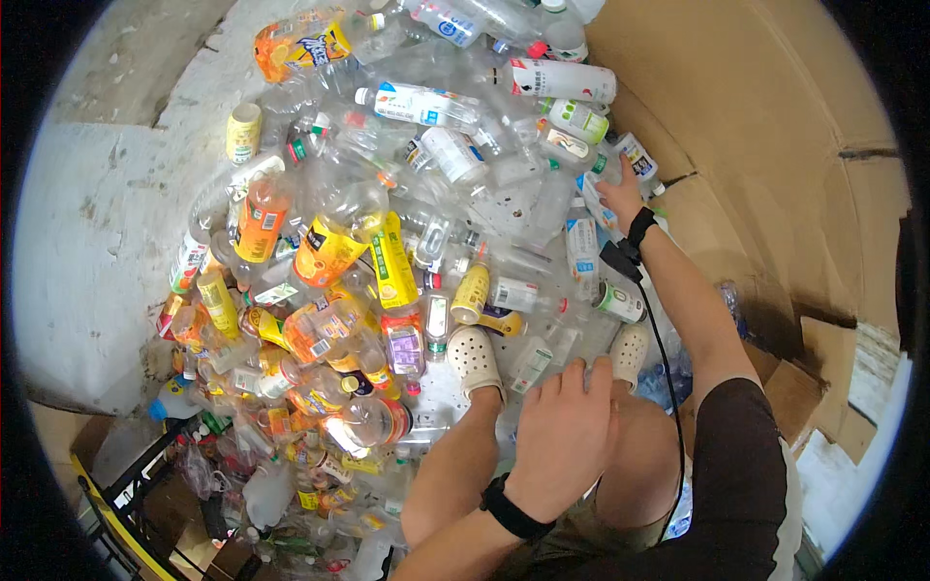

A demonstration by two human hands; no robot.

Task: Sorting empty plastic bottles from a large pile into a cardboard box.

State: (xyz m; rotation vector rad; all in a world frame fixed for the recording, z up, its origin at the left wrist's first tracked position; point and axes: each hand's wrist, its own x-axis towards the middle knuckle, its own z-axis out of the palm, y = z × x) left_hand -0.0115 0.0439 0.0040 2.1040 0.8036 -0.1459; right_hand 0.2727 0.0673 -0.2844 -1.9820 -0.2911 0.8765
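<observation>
My right hand (623,194) reaches among the bottles at upper right, its thumb against a clear plastic bottle with a blue-and-white label (597,200). Its extended finger lies beside a bottle with a white and dark-blue label (638,155). Whether the fingers close on either bottle is hidden. My left hand (570,421) appears back up over my bent right knee (643,465), fingers slightly apart, with nothing visible in it. Below the right hand lie another blue-and-white labelled bottle (582,247) and a white-and-green can (621,302).
Plastic bottles and some cans cover the floor, including an orange-labelled bottle (330,250) and a yellow can (471,293). Cardboard (755,109) walls the right side. A yellow-and-black frame (120,508) stands lower left. A black cable (665,363) hangs from my right wrist.
</observation>
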